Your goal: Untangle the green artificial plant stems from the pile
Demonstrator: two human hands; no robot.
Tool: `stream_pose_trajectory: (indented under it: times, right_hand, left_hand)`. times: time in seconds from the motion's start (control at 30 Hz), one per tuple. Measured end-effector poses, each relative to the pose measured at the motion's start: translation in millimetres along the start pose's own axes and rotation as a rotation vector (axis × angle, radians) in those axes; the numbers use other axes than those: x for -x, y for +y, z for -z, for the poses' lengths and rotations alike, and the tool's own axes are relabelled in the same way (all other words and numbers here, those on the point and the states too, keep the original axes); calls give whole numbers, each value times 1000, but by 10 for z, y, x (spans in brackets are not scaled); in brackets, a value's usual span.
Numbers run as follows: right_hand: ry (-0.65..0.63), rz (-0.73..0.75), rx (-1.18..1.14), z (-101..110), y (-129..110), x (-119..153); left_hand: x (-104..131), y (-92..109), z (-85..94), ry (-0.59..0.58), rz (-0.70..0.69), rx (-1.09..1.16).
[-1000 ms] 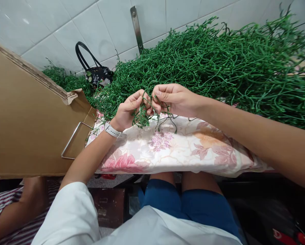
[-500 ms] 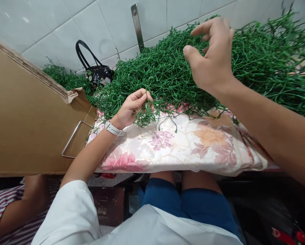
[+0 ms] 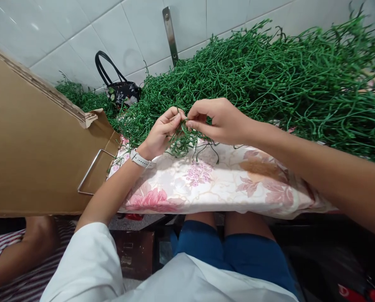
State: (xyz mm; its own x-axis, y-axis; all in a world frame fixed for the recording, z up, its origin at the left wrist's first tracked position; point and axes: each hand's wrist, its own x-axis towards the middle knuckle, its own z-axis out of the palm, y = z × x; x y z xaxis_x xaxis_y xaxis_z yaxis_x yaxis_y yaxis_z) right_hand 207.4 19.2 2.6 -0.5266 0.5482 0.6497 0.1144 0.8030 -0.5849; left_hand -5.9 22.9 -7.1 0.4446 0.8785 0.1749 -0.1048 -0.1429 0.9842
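Pinching green stems [image 3: 181, 146], the left hand [image 3: 161, 132] sits beside the right hand [image 3: 222, 121] (its fingers nipping them too).

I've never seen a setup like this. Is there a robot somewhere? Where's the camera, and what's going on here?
There is no machine doing the handling: a person works bare-handed. The camera sits on that person's head, looking forward and down, so you see roughly what they see.

The left hand pinches a few thin green stems. The fingertips of the right hand meet it there; whether they grip a stem too is hard to tell.

Below them is a flowered cloth, and beyond lies a large heap of similar stems. A black handbag stands near the tiled wall. Brown cardboard fills the left side.
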Motion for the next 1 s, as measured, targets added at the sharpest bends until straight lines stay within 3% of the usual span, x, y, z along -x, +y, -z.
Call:
stream_pose_trajectory:
  times: [0.1, 0.3, 0.43, 0.63, 0.7, 0.77, 0.9, 1.0]
  right_hand:
    - [113, -30, -72, 84, 12, -22]
    - [550, -88, -295, 311, 85, -160]
    - [876, -345, -466, 420, 43, -226]
    - [956, -773, -604, 477, 9, -308]
    - [936, -763, -563, 461, 27, -303]
    - [806, -632, -431, 411, 42, -260]
    - [346, -200, -133, 217, 50, -96]
    - [91, 9, -39, 67, 62, -1]
  left_hand:
    - [5, 25, -28, 41, -16, 86]
    - [-68, -38, 49, 161, -161, 73]
    - [-82, -39, 75, 158, -179, 49]
    - [-25, 44, -22, 169, -128, -43]
    - [-14, 59, -46, 156, -124, -37]
    - [-8, 72, -63, 133, -124, -23]
    - [2, 95, -88, 117, -127, 2]
    - [9, 91, -93, 110, -132, 8]
